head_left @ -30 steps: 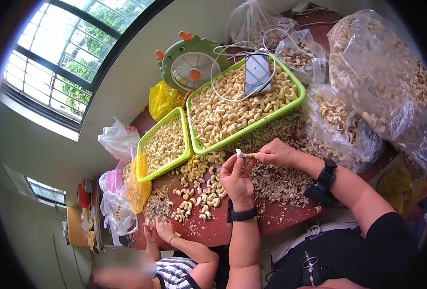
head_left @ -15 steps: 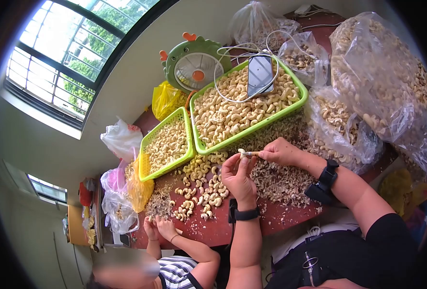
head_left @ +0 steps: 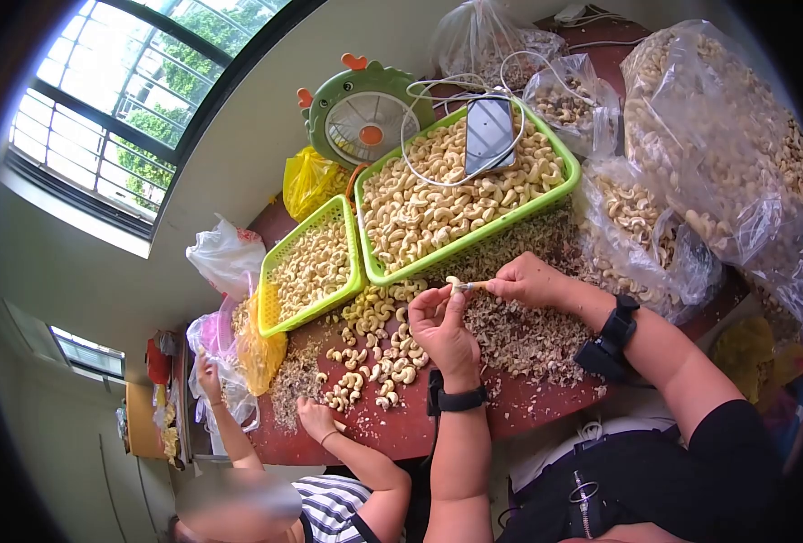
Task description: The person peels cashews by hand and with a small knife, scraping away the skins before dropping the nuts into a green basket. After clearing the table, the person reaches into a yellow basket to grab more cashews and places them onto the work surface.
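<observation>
Between the fingertips of my left hand is a pale cashew nut, held above the peelings. My right hand grips a small knife by its light handle, and the blade end meets the nut. Under and beside my hands lie brown peelings on the red table. Loose cashews are spread left of my left hand. Beyond my hands stands a large green basket full of cashews, with a phone and white cable on top.
A smaller green basket of cashews stands left of the large one. Behind them is a green fan. Bags of nuts fill the right side. Plastic bags line the left edge. A co-worker in stripes sits at lower left.
The co-worker's hands have moved apart, one raised up and left toward the plastic bags, the other resting near the peelings. My hands remain together at the nut, almost unmoved.
</observation>
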Available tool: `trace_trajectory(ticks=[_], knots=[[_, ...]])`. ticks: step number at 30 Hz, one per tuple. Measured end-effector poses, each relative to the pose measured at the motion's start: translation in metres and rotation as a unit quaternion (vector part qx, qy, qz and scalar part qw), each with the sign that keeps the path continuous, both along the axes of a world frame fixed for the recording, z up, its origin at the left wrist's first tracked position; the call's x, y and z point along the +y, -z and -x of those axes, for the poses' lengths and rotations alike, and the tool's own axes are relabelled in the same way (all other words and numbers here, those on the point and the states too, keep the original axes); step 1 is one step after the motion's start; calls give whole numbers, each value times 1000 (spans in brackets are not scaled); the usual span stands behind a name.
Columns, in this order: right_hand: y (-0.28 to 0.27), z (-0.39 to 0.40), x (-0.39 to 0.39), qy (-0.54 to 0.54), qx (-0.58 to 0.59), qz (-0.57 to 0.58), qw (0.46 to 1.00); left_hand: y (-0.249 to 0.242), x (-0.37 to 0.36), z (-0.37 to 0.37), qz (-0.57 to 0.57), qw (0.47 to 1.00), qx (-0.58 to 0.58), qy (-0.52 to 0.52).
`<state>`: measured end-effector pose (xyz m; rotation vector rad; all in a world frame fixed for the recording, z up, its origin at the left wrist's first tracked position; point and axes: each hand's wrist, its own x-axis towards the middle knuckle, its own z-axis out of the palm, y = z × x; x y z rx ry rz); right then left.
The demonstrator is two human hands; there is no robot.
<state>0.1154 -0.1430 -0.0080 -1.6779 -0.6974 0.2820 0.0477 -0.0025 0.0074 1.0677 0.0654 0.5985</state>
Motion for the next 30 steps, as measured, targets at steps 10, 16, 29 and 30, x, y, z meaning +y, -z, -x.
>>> trace_trajectory(ticks=[10, 16, 29, 30], knots=[[-9, -6, -7, 10, 18, 38, 999, -30, -11, 18, -94, 993, -39, -54], [-17, -8, -8, 26, -13, 15, 999, -107, -26, 45, -460, 762, -334, -311], [-31, -7, -16, 41, -97, -30, 994, -36, 109, 12, -396, 812, 116, -413], [-29, -7, -17, 47, -100, -20, 994, -33, 112, 11, -397, 820, 132, -390]])
